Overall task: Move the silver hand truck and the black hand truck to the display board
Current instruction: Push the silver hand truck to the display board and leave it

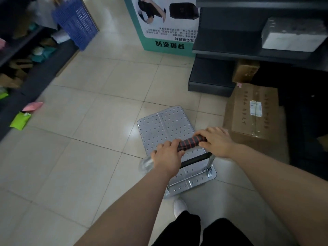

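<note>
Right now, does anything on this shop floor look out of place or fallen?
Yes. A pink packet and a green packet lie loose on the floor tiles beside the left shelf, as if fallen. Both hands grip the silver hand truck normally.

A blue perforated plastic crate [75, 23] is seen upper left beside dark shelving [26, 50]. A large brown cardboard box [253, 110] is set on the pale tiled floor [88, 112] at right, with a smaller brown box [245, 71] behind it.
</note>
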`<action>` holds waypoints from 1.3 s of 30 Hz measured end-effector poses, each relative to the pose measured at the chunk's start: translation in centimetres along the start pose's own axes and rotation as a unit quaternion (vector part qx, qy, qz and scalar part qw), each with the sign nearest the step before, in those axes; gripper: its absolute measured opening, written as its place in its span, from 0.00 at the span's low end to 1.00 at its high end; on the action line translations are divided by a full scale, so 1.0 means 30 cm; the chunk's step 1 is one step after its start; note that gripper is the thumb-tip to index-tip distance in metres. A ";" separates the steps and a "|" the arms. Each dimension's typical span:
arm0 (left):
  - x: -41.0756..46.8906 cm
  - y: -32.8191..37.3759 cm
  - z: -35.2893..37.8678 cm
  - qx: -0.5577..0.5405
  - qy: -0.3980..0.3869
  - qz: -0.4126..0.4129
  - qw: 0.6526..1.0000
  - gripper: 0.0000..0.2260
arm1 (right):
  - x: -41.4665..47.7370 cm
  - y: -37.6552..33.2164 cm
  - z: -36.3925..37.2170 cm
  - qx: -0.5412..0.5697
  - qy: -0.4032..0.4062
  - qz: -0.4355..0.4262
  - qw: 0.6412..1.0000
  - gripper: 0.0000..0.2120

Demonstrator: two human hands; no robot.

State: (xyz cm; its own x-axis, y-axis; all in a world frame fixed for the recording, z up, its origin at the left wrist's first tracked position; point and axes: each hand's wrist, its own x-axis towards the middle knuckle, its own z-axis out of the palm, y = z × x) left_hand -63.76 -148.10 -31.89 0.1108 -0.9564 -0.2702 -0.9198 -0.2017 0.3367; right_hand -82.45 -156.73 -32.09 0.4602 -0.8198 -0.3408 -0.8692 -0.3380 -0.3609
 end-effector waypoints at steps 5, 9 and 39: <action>0.227 -0.067 -0.086 0.006 -0.005 -0.017 1.000 0.15 | 0.252 -0.026 -0.068 -0.016 -0.012 -0.007 1.000 0.16; 0.414 -0.163 -0.177 0.015 -0.009 -0.023 1.000 0.16 | 0.464 -0.067 -0.114 -0.008 -0.005 -0.024 1.000 0.14; 1.581 -0.719 -0.753 0.005 -0.040 -0.002 0.999 0.14 | 1.691 -0.430 -0.442 -0.007 -0.002 0.003 1.000 0.14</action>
State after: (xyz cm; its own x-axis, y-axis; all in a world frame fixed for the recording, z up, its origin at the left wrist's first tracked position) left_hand -30.17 -193.90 -31.60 0.0845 -0.9354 -0.3434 -0.9227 -0.2035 0.3273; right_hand -50.27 -200.09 -33.21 0.4548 -0.8207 -0.3459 -0.8747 -0.3385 -0.3468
